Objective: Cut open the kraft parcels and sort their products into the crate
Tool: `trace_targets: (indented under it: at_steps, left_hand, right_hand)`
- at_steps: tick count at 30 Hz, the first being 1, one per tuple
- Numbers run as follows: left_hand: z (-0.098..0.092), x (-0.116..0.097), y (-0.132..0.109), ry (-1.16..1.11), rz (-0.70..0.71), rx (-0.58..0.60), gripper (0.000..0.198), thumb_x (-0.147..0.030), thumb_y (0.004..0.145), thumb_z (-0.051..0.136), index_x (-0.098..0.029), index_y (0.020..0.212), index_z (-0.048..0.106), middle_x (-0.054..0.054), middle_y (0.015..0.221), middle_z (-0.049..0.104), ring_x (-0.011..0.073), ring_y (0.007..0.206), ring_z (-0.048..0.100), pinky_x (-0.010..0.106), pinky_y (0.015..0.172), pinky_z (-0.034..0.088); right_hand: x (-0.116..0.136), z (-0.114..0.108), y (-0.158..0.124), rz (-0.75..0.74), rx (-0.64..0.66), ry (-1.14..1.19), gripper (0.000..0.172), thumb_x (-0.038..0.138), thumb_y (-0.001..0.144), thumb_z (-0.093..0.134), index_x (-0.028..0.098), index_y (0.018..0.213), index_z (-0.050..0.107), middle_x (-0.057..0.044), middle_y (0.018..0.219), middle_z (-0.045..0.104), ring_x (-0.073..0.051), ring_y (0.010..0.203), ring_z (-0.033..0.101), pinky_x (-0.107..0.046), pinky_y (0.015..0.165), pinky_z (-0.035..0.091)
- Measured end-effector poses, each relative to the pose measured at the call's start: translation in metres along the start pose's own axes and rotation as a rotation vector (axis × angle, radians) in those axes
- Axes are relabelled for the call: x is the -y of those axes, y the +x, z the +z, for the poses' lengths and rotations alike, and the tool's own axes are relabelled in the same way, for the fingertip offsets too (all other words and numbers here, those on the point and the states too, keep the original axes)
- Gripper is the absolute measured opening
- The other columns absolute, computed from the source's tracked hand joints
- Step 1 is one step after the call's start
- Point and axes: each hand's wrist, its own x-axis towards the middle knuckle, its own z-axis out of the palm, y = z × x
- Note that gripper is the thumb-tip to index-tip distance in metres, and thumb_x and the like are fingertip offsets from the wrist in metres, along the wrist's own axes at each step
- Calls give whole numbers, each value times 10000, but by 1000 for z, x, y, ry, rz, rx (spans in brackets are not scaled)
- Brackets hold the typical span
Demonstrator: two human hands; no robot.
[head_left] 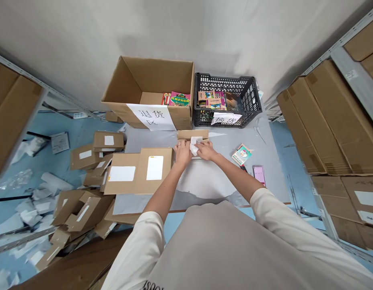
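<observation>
A small cardboard box (192, 133) lies on the table in front of me, its flap raised on the far side. A crumpled white paper (195, 141) sits over it, between my hands. My left hand (182, 152) is closed at the left side of the box, its fingers curled over the edge beside the paper. On the other side, my right hand (206, 150) has its fingers bent and pressed onto the white paper. What lies under the paper is hidden. A larger white sheet (201, 179) spreads on the table below my forearms.
Behind stand a large open carton (120, 108) and a black plastic crate (249, 108), both holding colourful boxes. Labelled flat boxes (138, 177) lie at left. A small green box (242, 154) and a pink phone-like item (259, 175) lie right. Shelves of cartons (325, 121) flank the table.
</observation>
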Motion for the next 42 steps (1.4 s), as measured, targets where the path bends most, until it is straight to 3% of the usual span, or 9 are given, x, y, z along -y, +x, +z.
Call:
trace_targets:
  at_steps: [4, 7, 12, 18, 23, 26, 30, 35, 42]
  left_hand:
    - [4, 5, -16, -13, 102, 65, 477, -112, 978, 516, -212, 1412, 689, 200, 1417, 667, 396, 1364, 579, 564, 1203, 355]
    - [11, 3, -11, -12, 183, 89, 530, -117, 970, 511, -224, 1467, 664, 188, 1497, 657, 380, 1459, 533, 588, 1264, 290]
    - [22, -15, 15, 65, 51, 103, 429, -297, 1004, 523, -175, 1349, 747, 242, 1492, 643, 455, 1515, 450, 689, 1276, 227]
    - [13, -41, 15, 70, -48, -83, 427, -258, 980, 514, -157, 1332, 733, 246, 1411, 642, 448, 1372, 518, 630, 1173, 341]
    - [17, -84, -5, -9, 119, -128, 474, -193, 974, 511, -185, 1424, 664, 212, 1511, 604, 408, 1372, 520, 580, 1163, 357]
    - [39, -118, -11, -67, 257, -54, 472, -172, 975, 513, -213, 1419, 667, 182, 1537, 602, 389, 1407, 515, 563, 1184, 361]
    - [83, -163, -12, -136, 273, 104, 492, -161, 983, 502, -226, 1439, 674, 166, 1541, 614, 380, 1414, 543, 546, 1170, 418]
    - [137, -202, -8, -239, 146, 319, 513, -176, 978, 525, -203, 1470, 668, 171, 1523, 650, 375, 1429, 589, 529, 1195, 469]
    - [190, -228, -3, -412, -17, 422, 635, -189, 960, 572, -166, 1594, 566, 189, 1537, 691, 365, 1431, 648, 497, 1224, 489]
  right_hand:
    - [-3, 8, 8, -20, -5, 12, 577, 244, 1044, 446, 154, 1570, 665, -213, 1516, 696, -395, 1452, 568, -656, 1268, 294]
    - [-10, 8, 2, -68, -91, 65, 588, 206, 1016, 486, 156, 1576, 656, -198, 1610, 617, -366, 1482, 535, -587, 1255, 349]
    - [-34, -1, -25, -72, -263, 116, 522, 193, 1022, 506, 198, 1501, 715, -166, 1603, 601, -353, 1466, 516, -536, 1205, 411]
    - [-97, -6, -71, 15, -368, 216, 463, 212, 1021, 516, 228, 1405, 773, -147, 1511, 663, -343, 1405, 573, -541, 1190, 459]
    - [-166, 6, -116, 190, -458, 334, 425, 190, 974, 510, 221, 1274, 810, -130, 1400, 720, -303, 1331, 645, -501, 1202, 495]
    - [-200, 15, -145, 391, -466, 383, 393, 181, 934, 541, 211, 1210, 818, -129, 1317, 745, -296, 1262, 679, -473, 1183, 523]
    - [-229, 24, -181, 592, -409, 431, 419, 186, 934, 546, 174, 1265, 803, -149, 1359, 736, -303, 1215, 700, -456, 1150, 540]
    - [-258, 25, -201, 634, -346, 447, 513, 201, 925, 581, 138, 1407, 748, -180, 1522, 676, -341, 1389, 645, -495, 1215, 494]
    - [-294, 14, -182, 581, -278, 474, 634, 236, 914, 660, 209, 1547, 673, -135, 1656, 607, -390, 1572, 507, -608, 1285, 420]
